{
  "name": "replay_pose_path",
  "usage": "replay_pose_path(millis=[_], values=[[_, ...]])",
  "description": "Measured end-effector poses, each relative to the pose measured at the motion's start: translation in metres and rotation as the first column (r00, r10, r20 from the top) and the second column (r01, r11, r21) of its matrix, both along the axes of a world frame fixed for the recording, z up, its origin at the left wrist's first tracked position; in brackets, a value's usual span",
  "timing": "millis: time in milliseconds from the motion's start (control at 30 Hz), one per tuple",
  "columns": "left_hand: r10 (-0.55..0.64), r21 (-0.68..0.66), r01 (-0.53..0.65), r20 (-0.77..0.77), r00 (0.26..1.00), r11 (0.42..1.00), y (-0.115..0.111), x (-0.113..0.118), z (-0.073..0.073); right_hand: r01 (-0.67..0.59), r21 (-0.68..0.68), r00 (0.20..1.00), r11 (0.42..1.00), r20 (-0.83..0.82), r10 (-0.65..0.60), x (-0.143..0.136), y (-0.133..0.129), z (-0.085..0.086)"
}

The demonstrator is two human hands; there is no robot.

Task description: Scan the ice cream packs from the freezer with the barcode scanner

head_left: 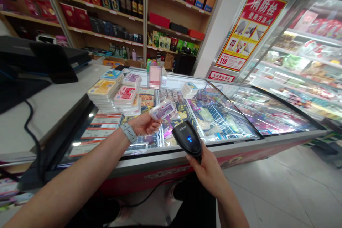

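Note:
In my left hand (146,125) is a flat white-and-purple plastic package (162,109), gripped by one end above the freezer's glass lid. My right hand (205,167) is wrapped round the handle of a black barcode scanner (187,139); a blue light glows on its top. The scanner's head points toward the package, the two apart. Left of the package stand stacks of similar flat packs, with a yellow one (103,88), a red one (125,93) and a blue one (111,74) on top. A smaller stack (189,89) sits farther right on the glass.
The chest freezer (229,149) holds wire baskets of bagged goods under its glass. To the left, a grey counter (16,128) carries a black device (53,62) with a hanging cable (29,121). Shelves of boxes and bottles (130,3) stand behind; a lit display case (299,50) is at right.

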State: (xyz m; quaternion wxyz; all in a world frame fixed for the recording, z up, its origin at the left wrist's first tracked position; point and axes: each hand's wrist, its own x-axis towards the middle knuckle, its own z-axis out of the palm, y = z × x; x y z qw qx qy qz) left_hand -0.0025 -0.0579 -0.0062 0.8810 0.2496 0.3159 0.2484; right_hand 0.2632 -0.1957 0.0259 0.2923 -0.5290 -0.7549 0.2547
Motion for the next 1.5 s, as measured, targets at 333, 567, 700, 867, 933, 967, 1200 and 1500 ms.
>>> replay_pose_path(millis=[333,567,700,867,933,967,1200,1500], values=[[0.223,0.127,-0.215,-0.053,0.973,0.968,-0.009,0.011,0.013,0.035,-0.001,0.999,0.999,0.002,-0.035,0.004,-0.003,-0.006],[0.502,0.388,-0.434,-0.088,0.861,0.813,-0.03,0.017,0.04,0.032,0.009,0.999,0.999,-0.011,-0.032,0.011,-0.01,-0.007],[0.689,0.618,-0.472,-0.163,0.706,0.629,-0.049,-0.008,0.068,0.038,0.014,0.999,0.999,-0.005,-0.038,0.015,-0.011,-0.01],[0.865,0.851,-0.272,-0.337,0.373,0.449,-0.054,-0.059,0.085,0.01,0.027,0.999,1.0,-0.033,-0.009,0.012,-0.01,-0.011],[0.886,0.882,-0.185,-0.377,0.271,0.432,-0.049,-0.075,0.085,-0.006,0.025,0.999,1.0,-0.046,0.007,0.009,-0.01,-0.01],[0.885,0.886,-0.15,-0.397,0.243,0.438,-0.047,-0.081,0.084,-0.011,0.024,0.999,1.0,-0.05,0.012,0.008,-0.01,-0.01],[0.86,0.86,-0.06,-0.5,0.096,0.507,-0.035,-0.089,0.08,0.0,0.029,0.999,1.0,-0.055,0.002,0.008,-0.012,-0.008],[0.828,0.724,0.408,-0.448,-0.335,0.557,-0.054,-0.085,0.083,0.0,0.032,0.999,1.0,-0.05,0.001,0.011,-0.012,-0.01]])
